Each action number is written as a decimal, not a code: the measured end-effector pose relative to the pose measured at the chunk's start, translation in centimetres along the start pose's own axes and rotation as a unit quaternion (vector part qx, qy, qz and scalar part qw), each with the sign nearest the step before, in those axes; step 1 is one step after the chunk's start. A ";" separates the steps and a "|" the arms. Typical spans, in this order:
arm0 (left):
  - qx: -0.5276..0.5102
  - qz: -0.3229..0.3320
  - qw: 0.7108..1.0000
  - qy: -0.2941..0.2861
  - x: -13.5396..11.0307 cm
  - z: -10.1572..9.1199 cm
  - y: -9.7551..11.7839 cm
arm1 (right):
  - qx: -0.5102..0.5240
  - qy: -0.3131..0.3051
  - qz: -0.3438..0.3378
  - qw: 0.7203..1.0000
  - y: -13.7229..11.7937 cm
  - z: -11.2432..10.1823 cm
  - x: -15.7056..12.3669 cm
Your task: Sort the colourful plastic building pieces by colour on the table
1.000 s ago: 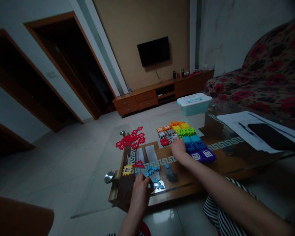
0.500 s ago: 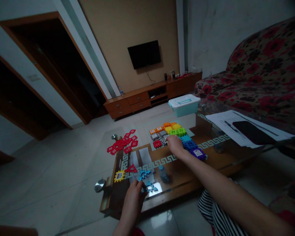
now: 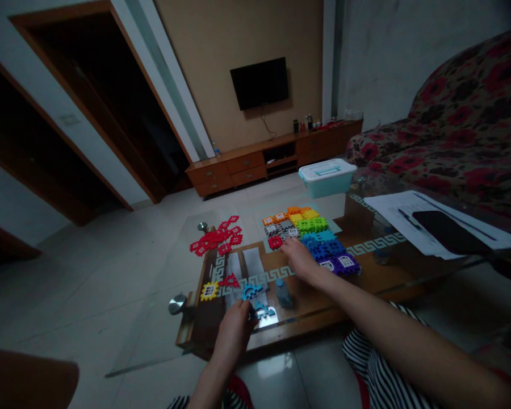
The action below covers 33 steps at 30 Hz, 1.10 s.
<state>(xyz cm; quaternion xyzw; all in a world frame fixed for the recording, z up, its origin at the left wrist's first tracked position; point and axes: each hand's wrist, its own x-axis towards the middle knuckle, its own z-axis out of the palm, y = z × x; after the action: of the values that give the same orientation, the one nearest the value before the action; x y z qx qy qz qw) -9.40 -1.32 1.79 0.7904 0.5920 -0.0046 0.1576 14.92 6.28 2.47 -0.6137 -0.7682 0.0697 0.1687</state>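
My left hand [image 3: 237,326] is low over the near left of the glass table, its fingers closed at the edge of a light-blue toothed building block [image 3: 264,311]. Just beyond lies another blue toothed piece [image 3: 251,291]. My right hand [image 3: 300,258] reaches to the near side of the sorted blocks, fingers bent together beside a red block [image 3: 275,242]; its fingertips are partly hidden. Around it are grey blocks [image 3: 286,227] with white windows, then orange, yellow, green [image 3: 313,225], blue [image 3: 326,247] and purple blocks [image 3: 347,264].
Loose red pieces [image 3: 217,236] lie spread at the far left of the glass table [image 3: 153,318]. Nearer are a yellow window block [image 3: 209,291] and a red triangular piece [image 3: 229,280]. A lidded teal box [image 3: 327,180], papers [image 3: 392,210] and a black phone-like object [image 3: 447,230] lie right.
My right hand has drawn back toward me from the grey blocks to beside the red block. My left hand stays by the blue piece. The view has shifted slightly.
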 end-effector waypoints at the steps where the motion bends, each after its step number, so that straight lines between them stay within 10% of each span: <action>1: 0.002 0.003 1.000 -0.003 0.0 0.1 -0.1 | 0.000 -0.031 -0.030 0.999 -0.8 0.7 -0.4; 12: 0.009 0.006 1.000 -0.012 -0.4 0.2 0.3 | -0.028 -0.178 -0.055 0.982 -0.3 -0.3 -0.9; 33: -0.037 0.065 0.992 0.100 2.3 2.4 3.7 | 0.090 -0.128 -0.166 0.974 0.1 3.8 -1.1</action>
<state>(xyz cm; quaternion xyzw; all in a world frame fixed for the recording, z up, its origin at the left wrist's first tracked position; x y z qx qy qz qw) -4.81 -0.67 0.00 0.8173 0.5520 0.1067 0.1266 13.90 5.65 -1.24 -0.4463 -0.8650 0.1875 0.1320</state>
